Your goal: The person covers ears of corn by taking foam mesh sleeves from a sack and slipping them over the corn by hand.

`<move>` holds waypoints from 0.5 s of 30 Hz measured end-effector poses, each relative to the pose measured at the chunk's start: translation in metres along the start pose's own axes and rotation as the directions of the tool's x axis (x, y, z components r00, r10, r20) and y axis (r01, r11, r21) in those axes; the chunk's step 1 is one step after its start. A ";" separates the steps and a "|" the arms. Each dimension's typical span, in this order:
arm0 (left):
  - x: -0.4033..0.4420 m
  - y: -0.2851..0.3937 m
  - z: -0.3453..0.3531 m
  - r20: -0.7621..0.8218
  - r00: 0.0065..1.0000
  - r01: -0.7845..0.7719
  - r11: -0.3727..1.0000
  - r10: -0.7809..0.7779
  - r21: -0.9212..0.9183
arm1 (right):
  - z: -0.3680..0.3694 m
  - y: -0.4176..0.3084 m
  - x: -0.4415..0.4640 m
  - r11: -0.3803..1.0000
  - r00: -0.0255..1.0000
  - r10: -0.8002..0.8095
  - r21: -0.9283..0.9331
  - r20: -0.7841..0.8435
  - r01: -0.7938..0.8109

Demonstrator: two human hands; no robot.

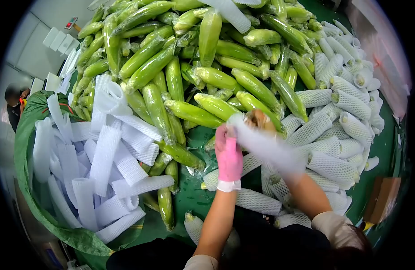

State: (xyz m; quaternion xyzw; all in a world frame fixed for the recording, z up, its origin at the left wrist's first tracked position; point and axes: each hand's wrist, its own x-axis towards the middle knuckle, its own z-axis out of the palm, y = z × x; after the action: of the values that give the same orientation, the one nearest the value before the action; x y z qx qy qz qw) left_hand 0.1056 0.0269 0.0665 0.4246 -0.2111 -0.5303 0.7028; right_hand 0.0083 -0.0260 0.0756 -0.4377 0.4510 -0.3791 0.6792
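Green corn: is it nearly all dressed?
Not nearly. Many ears in white foam-net sleeves look done. The pink-gloved left hand and right hand are at a blurred white sleeve. A big heap of green plastic-wrapped corn is left, beside loose white sleeves.

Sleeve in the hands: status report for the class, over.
Left hand at sleeve's end. Right hand partly behind sleeve; grip unclear, motion blur. Wrapped corn piled just beyond.
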 end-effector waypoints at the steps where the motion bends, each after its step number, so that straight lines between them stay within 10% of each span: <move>1: 0.011 0.004 0.007 0.053 0.998 0.041 0.988 -0.033 -0.151 | -0.015 -0.004 0.009 0.906 0.985 -0.158 -0.386 0.070 0.172; 2: 0.023 -0.003 0.005 0.128 0.992 0.025 0.979 0.002 -0.205 | -0.030 -0.009 0.019 0.643 0.941 -0.310 -0.698 0.138 0.314; 3: 0.033 -0.007 0.003 0.128 0.992 0.020 0.979 0.007 -0.205 | -0.021 -0.049 0.009 0.012 0.893 -0.359 -0.956 0.271 0.294; 5: 0.048 -0.018 -0.006 -0.046 0.998 -0.051 0.927 0.036 -0.372 | -0.084 0.034 0.075 0.551 0.797 -0.546 -0.606 0.258 0.574; 6: 0.051 -0.040 -0.016 -0.222 0.972 -0.085 0.995 0.073 -0.047 | -0.075 0.028 0.077 0.922 0.960 -0.215 -0.286 0.181 0.261; 7: 0.051 -0.058 -0.020 -0.366 0.921 -0.093 0.987 0.134 0.129 | -0.066 0.023 0.079 0.981 0.986 0.147 0.116 0.079 -0.156; 9: 0.053 -0.114 -0.044 -0.452 0.885 -0.169 0.982 0.111 -0.090 | -0.066 0.028 0.080 0.784 0.967 0.031 -0.606 0.253 0.133; 10: 0.052 -0.116 -0.041 -0.451 0.876 -0.120 0.983 0.169 0.136 | -0.057 0.026 0.070 0.450 0.978 0.002 -0.874 0.208 0.185; 15: 0.017 -0.029 -0.032 -0.045 0.901 0.433 0.898 -0.431 0.071 | -0.050 0.047 0.018 0.765 0.976 -0.053 -0.619 0.212 0.176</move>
State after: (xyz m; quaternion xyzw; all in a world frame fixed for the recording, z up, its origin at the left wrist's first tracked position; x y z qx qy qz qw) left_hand 0.1193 0.0212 0.0222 0.4959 -0.1225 -0.6581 0.5531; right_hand -0.0277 -0.0390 0.0160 -0.7004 0.4607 -0.2038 0.5056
